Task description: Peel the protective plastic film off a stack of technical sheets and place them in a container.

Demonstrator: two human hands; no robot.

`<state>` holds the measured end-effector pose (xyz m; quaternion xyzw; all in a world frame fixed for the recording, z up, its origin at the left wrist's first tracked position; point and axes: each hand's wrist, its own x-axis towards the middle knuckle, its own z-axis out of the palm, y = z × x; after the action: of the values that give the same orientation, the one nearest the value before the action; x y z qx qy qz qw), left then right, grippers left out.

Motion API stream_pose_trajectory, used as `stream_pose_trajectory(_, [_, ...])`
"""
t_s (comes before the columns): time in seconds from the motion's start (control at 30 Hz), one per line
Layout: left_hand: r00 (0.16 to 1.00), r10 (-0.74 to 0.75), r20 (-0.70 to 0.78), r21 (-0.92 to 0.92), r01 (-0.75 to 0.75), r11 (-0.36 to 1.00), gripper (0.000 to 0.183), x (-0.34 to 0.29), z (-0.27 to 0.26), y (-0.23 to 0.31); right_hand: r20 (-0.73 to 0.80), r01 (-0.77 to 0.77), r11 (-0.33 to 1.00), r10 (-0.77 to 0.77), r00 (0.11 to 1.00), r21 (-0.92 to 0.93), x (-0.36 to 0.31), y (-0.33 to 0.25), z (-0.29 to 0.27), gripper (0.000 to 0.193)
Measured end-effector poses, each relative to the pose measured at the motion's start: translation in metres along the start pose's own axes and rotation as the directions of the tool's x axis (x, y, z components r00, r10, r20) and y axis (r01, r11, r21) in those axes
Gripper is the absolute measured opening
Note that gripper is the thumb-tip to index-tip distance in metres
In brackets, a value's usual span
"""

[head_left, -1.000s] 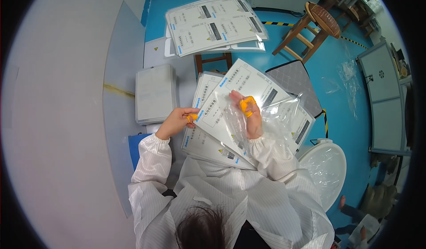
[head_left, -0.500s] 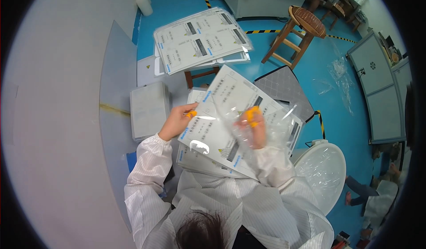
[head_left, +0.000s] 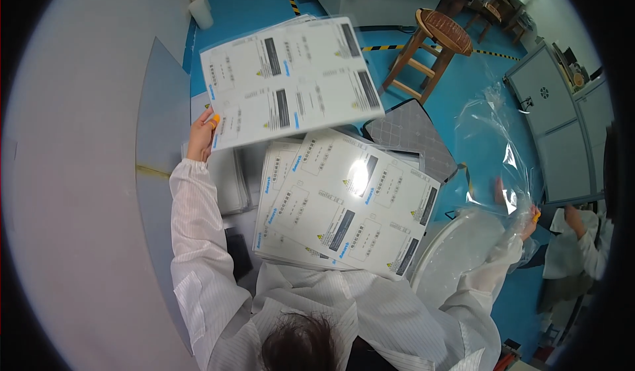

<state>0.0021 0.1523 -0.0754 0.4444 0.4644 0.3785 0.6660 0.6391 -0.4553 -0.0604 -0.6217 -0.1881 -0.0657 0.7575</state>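
Note:
My left hand [head_left: 201, 136], an orange cover on one finger, pinches the left edge of a printed white label sheet [head_left: 254, 110]. That sheet is held out over the far stack, hiding most of it. Stretched far to the right, my right hand [head_left: 531, 223] grips a crumpled clear plastic film [head_left: 499, 149], which billows up past the white bin [head_left: 456, 245]. Close to my body, a stack of similar sheets [head_left: 311, 202] lies with its upper sheet turned askew. Glare covers part of that upper sheet.
A grey padded board [head_left: 413, 133] lies beyond the near stack. A wooden stool [head_left: 430, 47] stands farther right, grey cabinets [head_left: 559, 123] at the right. Left of the stacks are a pale box-like pile [head_left: 233, 182] and a grey-blue panel [head_left: 162, 153]. Another person [head_left: 579, 239] shows at lower right.
My left hand has carried a sheet forward and left over the far stack. My right hand has swung right, pulling the clear film away from the sheets toward the bin side.

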Motion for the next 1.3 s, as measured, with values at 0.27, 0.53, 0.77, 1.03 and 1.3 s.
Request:
stream_pose_trajectory(0.27, [0.82, 0.504, -0.273, 0.457, -0.351, 0.817, 0.031, 0.105, 0.021, -0.04, 0.504, -0.451, 0.483, 0.021, 0.863, 0.751, -0.05, -0.018, 0.021, 0.014])
stream_pose_trajectory(0.53, [0.615, 0.702, -0.359, 0.898, 0.021, 0.44, 0.034, 0.105, 0.026, -0.037, 0.534, -0.048, 0.929, -0.168, 0.828, 0.368, -0.104, -0.164, 0.132, 0.021])
stream_pose_trajectory(0.77, [0.933, 0.237, 0.271, 0.585, -0.355, 0.73, 0.025, -0.017, 0.062, 0.006, 0.872, 0.117, 0.926, 0.287, 0.396, -0.358, -0.2, -0.177, 0.266, 0.018])
stream_pose_trajectory(1.03, [0.966, 0.005, 0.258, 0.767, -0.208, 0.607, 0.025, -0.142, 0.04, -0.034, 0.933, -0.388, 0.864, 0.359, 0.026, -0.321, -0.341, -0.071, 0.392, 0.012])
stream_pose_trajectory(1.3, [0.971, -0.161, 0.176, 0.724, -0.017, 0.69, 0.026, -0.17, 0.014, -0.036, 0.936, -0.332, 0.917, 0.295, 0.19, -0.222, -0.415, -0.065, 0.425, 0.021])
